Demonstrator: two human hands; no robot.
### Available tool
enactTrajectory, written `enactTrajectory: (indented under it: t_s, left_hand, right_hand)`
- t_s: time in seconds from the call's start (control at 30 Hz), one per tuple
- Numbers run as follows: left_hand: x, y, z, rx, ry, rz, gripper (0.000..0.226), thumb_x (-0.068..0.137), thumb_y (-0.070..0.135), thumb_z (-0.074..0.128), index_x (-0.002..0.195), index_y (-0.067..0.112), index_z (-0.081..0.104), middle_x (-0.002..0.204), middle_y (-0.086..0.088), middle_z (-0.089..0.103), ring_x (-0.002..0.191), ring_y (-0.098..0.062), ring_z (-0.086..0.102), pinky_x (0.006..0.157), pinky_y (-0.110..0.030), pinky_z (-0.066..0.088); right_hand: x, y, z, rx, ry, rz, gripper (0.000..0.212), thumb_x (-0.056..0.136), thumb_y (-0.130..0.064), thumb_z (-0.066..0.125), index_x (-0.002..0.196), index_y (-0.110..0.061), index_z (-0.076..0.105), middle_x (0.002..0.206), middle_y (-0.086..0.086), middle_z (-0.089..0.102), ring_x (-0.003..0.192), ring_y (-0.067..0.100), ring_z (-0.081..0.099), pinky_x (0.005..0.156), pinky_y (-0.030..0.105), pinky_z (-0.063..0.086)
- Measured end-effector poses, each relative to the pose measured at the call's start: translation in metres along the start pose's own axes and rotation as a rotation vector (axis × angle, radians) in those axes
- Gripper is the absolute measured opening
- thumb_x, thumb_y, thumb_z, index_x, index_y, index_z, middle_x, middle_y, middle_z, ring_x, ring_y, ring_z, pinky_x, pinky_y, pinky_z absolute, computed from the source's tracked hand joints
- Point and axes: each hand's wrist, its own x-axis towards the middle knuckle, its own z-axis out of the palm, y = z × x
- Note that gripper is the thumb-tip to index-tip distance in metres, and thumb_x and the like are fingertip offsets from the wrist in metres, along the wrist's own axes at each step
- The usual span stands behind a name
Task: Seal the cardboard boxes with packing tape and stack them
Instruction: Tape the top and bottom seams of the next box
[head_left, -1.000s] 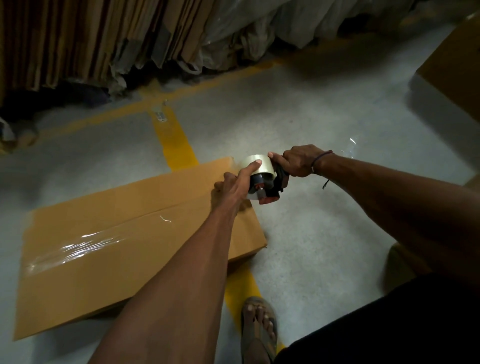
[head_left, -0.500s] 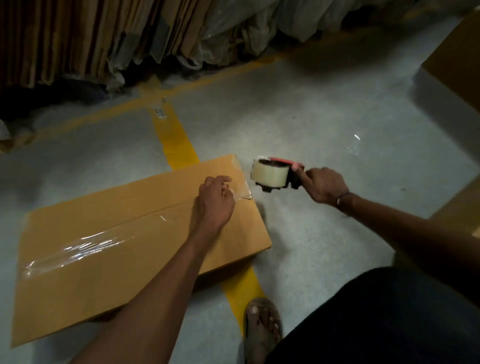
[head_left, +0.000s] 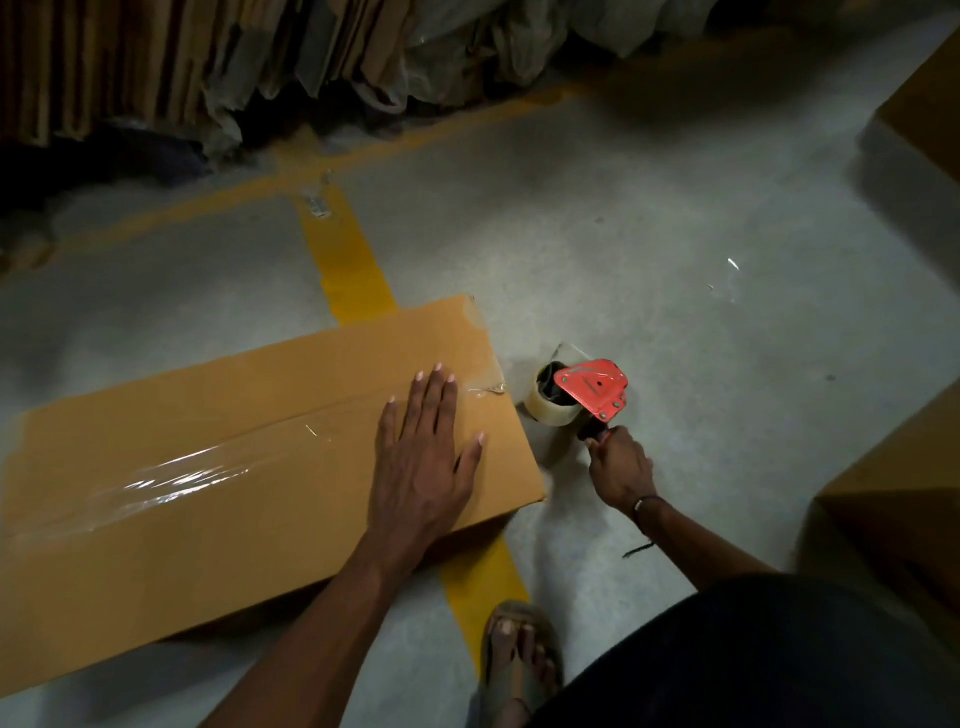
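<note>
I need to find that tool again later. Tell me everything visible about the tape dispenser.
The tape dispenser has a red metal side plate with rivets, a dark handle and a roll of clear tape. It lies low on the grey floor, just right of the cardboard box corner. The right hand grips its handle from below.

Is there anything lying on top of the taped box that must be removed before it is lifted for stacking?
Only the left hand lies flat on the cardboard box. Otherwise just tape along its seam. The tape dispenser is on the floor beside it, held by the right hand.
</note>
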Motion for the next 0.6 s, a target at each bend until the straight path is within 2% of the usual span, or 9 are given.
enactTrajectory:
  t_s: [0.23, 0.33, 0.4, 0.47, 0.57, 0.6]
  left_hand:
    - [-0.001, 0.000, 0.004, 0.006, 0.020, 0.006, 0.073, 0.107, 0.058, 0.020, 0.167, 0.018, 0.008, 0.174, 0.001, -0.005, 0.160, -0.015, -0.010, 0.130, -0.046, 0.002]
    - [-0.001, 0.000, 0.004, 0.002, 0.021, 0.008, 0.073, 0.107, 0.058, 0.020, 0.167, 0.018, 0.008, 0.174, 0.001, -0.005, 0.160, -0.015, -0.010, 0.130, -0.046, 0.001]
    - [-0.001, 0.000, 0.004, 0.003, 0.022, 0.006, 0.073, 0.107, 0.058, 0.019, 0.167, 0.018, 0.007, 0.174, 0.001, -0.005, 0.160, -0.015, -0.010, 0.130, -0.047, 0.002]
    - [-0.001, 0.000, 0.004, 0.006, 0.013, 0.003, 0.074, 0.107, 0.059, 0.019, 0.167, 0.018, 0.006, 0.174, 0.001, -0.007, 0.160, -0.015, -0.011, 0.130, -0.047, 0.003]
    - [0.000, 0.000, 0.005, -0.003, -0.002, 0.004, 0.074, 0.107, 0.059, 0.018, 0.167, 0.018, 0.004, 0.174, 0.001, -0.008, 0.159, -0.015, -0.013, 0.130, -0.048, 0.004]
    - [0.000, 0.000, 0.005, -0.006, -0.003, 0.003, 0.074, 0.107, 0.060, 0.018, 0.167, 0.017, 0.004, 0.174, 0.000, -0.008, 0.159, -0.015, -0.013, 0.130, -0.048, 0.004]
  right_hand:
    - [0.003, 0.001, 0.024, -0.005, -0.063, -0.013, 0.032, 0.103, -0.027, 0.052, 0.124, -0.003, 0.057, 0.122, 0.024, 0.051, 0.112, 0.048, 0.053, 0.089, 0.049, 0.047]
    - [0.004, 0.003, 0.026, -0.016, -0.137, -0.026, 0.029, 0.100, -0.021, 0.054, 0.115, 0.002, 0.062, 0.118, 0.028, 0.056, 0.106, 0.049, 0.057, 0.088, 0.048, 0.048]
    - [0.005, 0.000, 0.016, 0.004, -0.213, -0.001, 0.039, 0.094, -0.030, 0.055, 0.109, 0.004, 0.066, 0.116, 0.030, 0.061, 0.107, 0.046, 0.060, 0.091, 0.046, 0.049]
    - [0.010, -0.007, -0.001, -0.047, -0.228, 0.041, 0.052, 0.092, -0.043, 0.058, 0.121, -0.001, 0.064, 0.123, 0.027, 0.060, 0.117, 0.043, 0.058, 0.098, 0.041, 0.047]
    - [0.015, -0.037, -0.043, -0.031, -0.161, -0.065, 0.066, 0.085, -0.060, 0.063, 0.133, -0.016, 0.061, 0.132, 0.013, 0.058, 0.126, 0.042, 0.055, 0.103, 0.040, 0.044]
    - [0.014, -0.053, -0.059, -0.011, -0.172, -0.082, 0.075, 0.082, -0.060, 0.065, 0.138, -0.010, 0.055, 0.135, 0.017, 0.055, 0.127, 0.043, 0.053, 0.104, 0.041, 0.043]
